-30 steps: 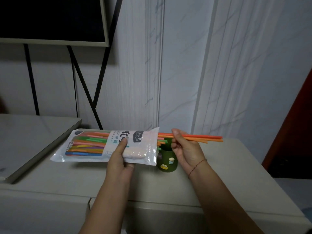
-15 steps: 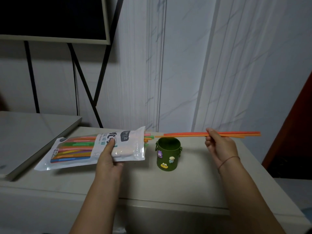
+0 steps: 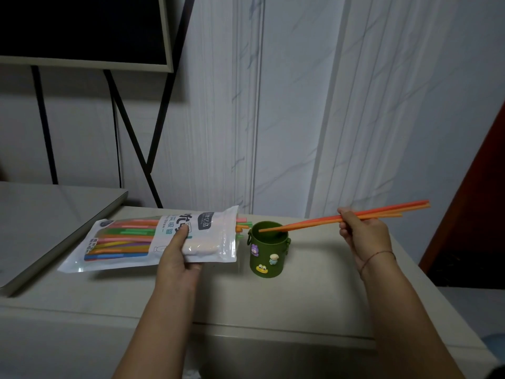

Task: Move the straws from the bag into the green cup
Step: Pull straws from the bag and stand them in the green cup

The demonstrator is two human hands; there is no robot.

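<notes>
My left hand (image 3: 179,258) grips a clear plastic bag (image 3: 142,242) of coloured straws, held flat just above the counter with its open mouth facing right. A few straw ends (image 3: 241,225) stick out of that mouth. The green cup (image 3: 269,250), decorated with small cartoon stickers, stands upright on the counter right next to the bag's mouth. My right hand (image 3: 363,236) pinches a few orange straws (image 3: 308,222) near their middle. They slope down to the left, and their lower tips lie over the cup's opening.
The counter (image 3: 314,296) is pale, with its front edge near me. A closed laptop-like slab (image 3: 41,222) lies at the left. A dark screen on black legs (image 3: 82,28) stands behind. A reddish-brown door (image 3: 486,201) is at the right edge.
My right hand drew the orange straws fully out of the bag to the right, then tilted them so their left tips dipped over the cup. The bag shifted a little left.
</notes>
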